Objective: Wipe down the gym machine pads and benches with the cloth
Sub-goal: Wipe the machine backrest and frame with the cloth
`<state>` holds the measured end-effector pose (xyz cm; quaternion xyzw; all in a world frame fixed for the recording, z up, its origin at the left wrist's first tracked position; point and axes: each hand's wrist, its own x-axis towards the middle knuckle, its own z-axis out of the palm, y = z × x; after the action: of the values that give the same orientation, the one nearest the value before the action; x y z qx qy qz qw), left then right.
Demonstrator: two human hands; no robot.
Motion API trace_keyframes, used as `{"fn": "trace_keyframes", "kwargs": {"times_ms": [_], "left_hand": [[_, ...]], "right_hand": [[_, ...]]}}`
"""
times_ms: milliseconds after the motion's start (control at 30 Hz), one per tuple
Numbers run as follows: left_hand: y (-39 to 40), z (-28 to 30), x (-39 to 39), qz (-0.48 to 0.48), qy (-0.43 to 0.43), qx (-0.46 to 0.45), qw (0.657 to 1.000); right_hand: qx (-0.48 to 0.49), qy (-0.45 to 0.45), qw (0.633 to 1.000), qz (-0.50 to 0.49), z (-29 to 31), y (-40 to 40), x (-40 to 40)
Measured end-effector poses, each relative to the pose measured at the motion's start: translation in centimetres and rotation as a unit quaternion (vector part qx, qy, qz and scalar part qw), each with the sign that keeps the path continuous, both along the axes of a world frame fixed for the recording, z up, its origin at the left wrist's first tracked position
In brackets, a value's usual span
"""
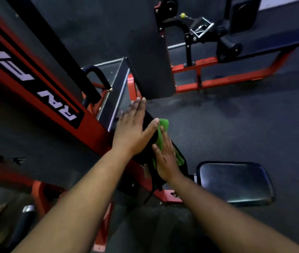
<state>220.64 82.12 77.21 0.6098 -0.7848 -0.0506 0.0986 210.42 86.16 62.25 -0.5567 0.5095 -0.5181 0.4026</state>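
Observation:
A narrow black pad [149, 123] runs upright along the red machine frame at the middle of the view. My left hand [133, 128] lies flat on the pad's left side, fingers straight, thumb reaching across toward the cloth. My right hand [166, 157] presses a green cloth [163, 131] flat against the pad's right side, fingers straight. Part of the cloth shows below my right hand too. A black seat pad [234, 181] sits lower right, apart from both hands.
A red and black frame beam with white lettering [41, 83] slants across the left. A large black panel [150, 57] hangs above the hands. A red-framed bench machine [236, 52] stands at the back right. Dark rubber floor [236, 115] spreads to the right.

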Motion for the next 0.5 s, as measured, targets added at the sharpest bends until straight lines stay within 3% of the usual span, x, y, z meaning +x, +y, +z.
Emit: {"fn": "trace_keyframes", "kwargs": {"times_ms": [200, 300, 400, 500], "left_hand": [[0.4, 0.4, 0.2, -0.012, 0.069, -0.005, 0.998], [0.2, 0.6, 0.2, -0.020, -0.008, -0.005, 1.000], [-0.3, 0.9, -0.3, -0.011, -0.067, 0.002, 0.998], [-0.1, 0.9, -1.0, -0.006, -0.085, 0.007, 0.996]], "right_hand": [[-0.024, -0.015, 0.999, 0.016, 6.5, -3.8, 0.8], [-0.024, -0.075, 0.997, 0.028, 1.8, -4.8, 0.0], [0.120, -0.122, 0.985, 0.026, -3.3, -5.5, -1.8], [0.104, -0.083, 0.991, 0.006, -2.0, -5.7, -2.0]]}}
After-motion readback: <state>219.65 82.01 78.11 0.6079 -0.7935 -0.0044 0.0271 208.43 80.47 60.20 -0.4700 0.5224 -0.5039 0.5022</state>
